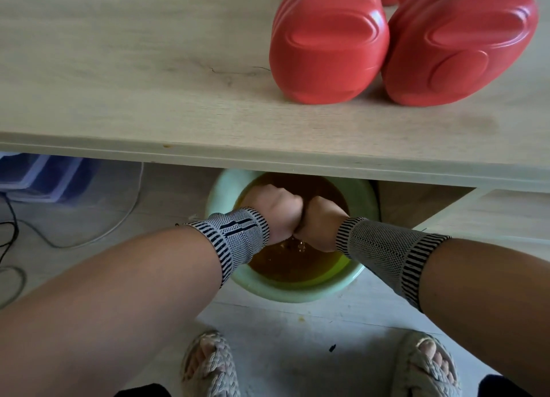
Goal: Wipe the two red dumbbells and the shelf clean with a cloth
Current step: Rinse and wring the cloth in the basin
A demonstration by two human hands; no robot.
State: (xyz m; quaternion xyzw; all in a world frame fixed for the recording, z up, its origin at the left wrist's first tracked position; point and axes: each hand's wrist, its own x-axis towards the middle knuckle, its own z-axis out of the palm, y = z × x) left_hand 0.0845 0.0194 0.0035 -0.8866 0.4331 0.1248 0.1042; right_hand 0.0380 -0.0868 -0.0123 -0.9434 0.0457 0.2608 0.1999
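Now we see our left hand (272, 209) and right hand (320, 222) fisted together over the green basin (361, 194) of brown water; what they grip is hidden. At one o'clock, two red dumbbells (329, 50) (459, 44) lie side by side on the shelf (134, 69), long axes running away from us, ends toward us.

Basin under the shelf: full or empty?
Partly filled. The green basin holds brownish water with ripples below the left hand and right hand.
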